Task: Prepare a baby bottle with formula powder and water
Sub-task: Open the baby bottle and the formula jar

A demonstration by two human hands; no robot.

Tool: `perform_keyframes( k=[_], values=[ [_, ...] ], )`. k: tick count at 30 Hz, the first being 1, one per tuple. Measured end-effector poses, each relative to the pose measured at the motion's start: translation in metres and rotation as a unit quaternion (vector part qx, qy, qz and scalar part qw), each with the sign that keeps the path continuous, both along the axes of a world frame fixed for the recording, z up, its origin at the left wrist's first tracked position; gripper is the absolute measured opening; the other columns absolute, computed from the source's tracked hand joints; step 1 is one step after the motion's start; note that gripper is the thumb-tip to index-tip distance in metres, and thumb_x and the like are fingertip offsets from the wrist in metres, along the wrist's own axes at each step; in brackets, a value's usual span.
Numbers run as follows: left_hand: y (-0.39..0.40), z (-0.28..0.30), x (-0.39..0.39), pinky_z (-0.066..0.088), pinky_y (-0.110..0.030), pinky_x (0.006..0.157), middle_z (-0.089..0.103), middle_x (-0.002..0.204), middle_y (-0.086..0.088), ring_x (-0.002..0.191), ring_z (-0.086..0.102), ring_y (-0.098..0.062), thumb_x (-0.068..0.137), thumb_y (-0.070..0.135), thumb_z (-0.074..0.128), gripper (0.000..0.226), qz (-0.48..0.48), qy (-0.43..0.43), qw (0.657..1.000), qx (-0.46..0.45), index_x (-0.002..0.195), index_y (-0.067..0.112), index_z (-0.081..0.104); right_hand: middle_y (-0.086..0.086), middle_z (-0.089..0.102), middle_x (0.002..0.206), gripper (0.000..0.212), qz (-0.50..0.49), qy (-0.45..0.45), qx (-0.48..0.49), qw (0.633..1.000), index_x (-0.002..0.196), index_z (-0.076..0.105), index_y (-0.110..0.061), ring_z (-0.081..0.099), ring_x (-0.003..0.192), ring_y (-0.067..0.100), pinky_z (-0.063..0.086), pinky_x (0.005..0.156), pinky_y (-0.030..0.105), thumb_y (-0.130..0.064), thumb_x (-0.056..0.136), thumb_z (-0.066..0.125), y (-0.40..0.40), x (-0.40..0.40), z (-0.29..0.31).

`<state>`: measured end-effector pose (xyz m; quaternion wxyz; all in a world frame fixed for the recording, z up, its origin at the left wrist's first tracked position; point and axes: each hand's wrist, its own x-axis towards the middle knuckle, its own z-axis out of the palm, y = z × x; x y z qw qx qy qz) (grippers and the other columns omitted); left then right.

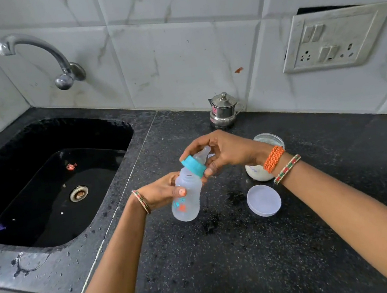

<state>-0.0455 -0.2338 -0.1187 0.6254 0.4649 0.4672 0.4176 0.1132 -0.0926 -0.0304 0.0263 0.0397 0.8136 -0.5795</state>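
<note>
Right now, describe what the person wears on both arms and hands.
Both forearms are bare, no sleeves. The left wrist carries one thin bangle in red, green and gold. The right wrist carries a braided orange band and a matching bangle. The left hand's thumbnail is painted orange.

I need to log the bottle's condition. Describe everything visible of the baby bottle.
The baby bottle is translucent whitish plastic with teal and orange prints, apparently empty, held tilted above the black counter. The left hand grips its body. Its threaded neck is open; the right hand holds the teal collar with nipple just off it.
</note>
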Motion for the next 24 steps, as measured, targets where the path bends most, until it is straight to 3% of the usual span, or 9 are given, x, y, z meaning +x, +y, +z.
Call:
perform_keyframes(
  k=[2,4,6,8,11,16,19,22,24],
  values=[
    [-0.003,0.0,0.001,0.05,-0.027,0.085,0.068,0.1,0.005,0.094,0.062,-0.012,0.048,0.049,0.087,0.081,0.05,-0.01,0.999,0.0,0.116,0.014,0.058,0.005,0.064,0.11,0.049,-0.081,0.017,-0.036,0.996,0.117,0.06,-0.006,0.062,0.098,0.016,0.055,0.085,0.03,0.013,0.073,0.07,0.004,0.0,-0.001],
    [-0.005,0.001,0.002,0.05,-0.023,0.082,0.069,0.098,0.008,0.095,0.062,-0.01,0.046,0.049,0.088,0.085,0.121,-0.005,0.993,0.012,0.117,0.015,0.056,0.008,0.061,0.108,0.041,-0.19,-0.005,-0.023,0.981,0.116,0.059,-0.009,0.061,0.083,0.016,0.055,0.072,0.026,0.002,0.078,0.072,0.008,-0.001,-0.009],
    [-0.005,-0.001,0.003,0.051,-0.022,0.078,0.069,0.097,0.01,0.093,0.063,-0.008,0.046,0.043,0.089,0.08,0.188,0.017,0.981,0.036,0.115,0.018,0.056,0.007,0.057,0.107,0.04,-0.275,-0.065,0.122,0.951,0.112,0.055,-0.013,0.056,0.075,0.014,0.047,0.058,0.018,-0.011,0.078,0.076,0.009,0.0,-0.025],
    [-0.002,-0.005,0.006,0.051,-0.019,0.075,0.069,0.096,0.011,0.09,0.064,-0.003,0.058,0.023,0.086,0.063,0.229,0.055,0.97,0.054,0.114,0.019,0.057,0.006,0.055,0.105,0.043,-0.299,-0.127,0.248,0.913,0.111,0.052,-0.012,0.054,0.079,0.018,0.039,0.054,0.02,-0.018,0.076,0.076,0.006,0.004,-0.042],
    [0.003,-0.011,0.015,0.051,-0.017,0.076,0.065,0.102,0.004,0.088,0.063,0.001,0.07,-0.003,0.075,0.056,0.252,0.106,0.96,0.052,0.118,0.016,0.053,0.01,0.057,0.109,0.039,-0.275,-0.17,0.321,0.89,0.113,0.051,-0.01,0.058,0.092,0.026,0.044,0.069,0.03,-0.016,0.079,0.069,-0.006,0.01,-0.065],
    [0.01,-0.021,0.02,0.051,-0.026,0.09,0.063,0.109,0.002,0.104,0.06,-0.016,0.071,0.007,0.078,0.06,0.249,0.151,0.956,0.042,0.12,0.024,0.05,0.015,0.055,0.119,0.047,-0.214,-0.211,0.443,0.844,0.124,0.042,-0.009,0.053,0.108,0.035,0.046,0.08,0.041,-0.014,0.081,0.062,-0.015,0.018,-0.088],
    [0.012,-0.021,0.02,0.049,-0.027,0.092,0.06,0.115,0.003,0.111,0.057,-0.017,0.069,0.016,0.079,0.062,0.237,0.166,0.956,0.043,0.121,0.028,0.047,0.012,0.05,0.125,0.055,-0.192,-0.245,0.471,0.825,0.129,0.038,-0.012,0.048,0.115,0.034,0.043,0.086,0.044,-0.023,0.082,0.064,-0.014,0.019,-0.087],
    [0.012,-0.015,0.017,0.045,-0.02,0.09,0.057,0.117,0.008,0.111,0.055,-0.007,0.065,0.03,0.076,0.074,0.242,0.146,0.959,0.032,0.13,0.025,0.042,0.012,0.047,0.129,0.06,-0.212,-0.232,0.448,0.837,0.134,0.037,-0.013,0.045,0.119,0.034,0.043,0.092,0.044,-0.033,0.084,0.062,-0.009,0.016,-0.072],
    [0.015,-0.006,0.011,0.046,-0.018,0.089,0.056,0.12,0.006,0.11,0.055,-0.003,0.063,0.042,0.073,0.076,0.259,0.122,0.957,0.044,0.131,0.025,0.043,0.01,0.049,0.126,0.048,-0.261,-0.163,0.42,0.854,0.129,0.045,-0.013,0.047,0.117,0.031,0.046,0.09,0.042,-0.03,0.086,0.058,0.001,0.012,-0.053]
  ],
)
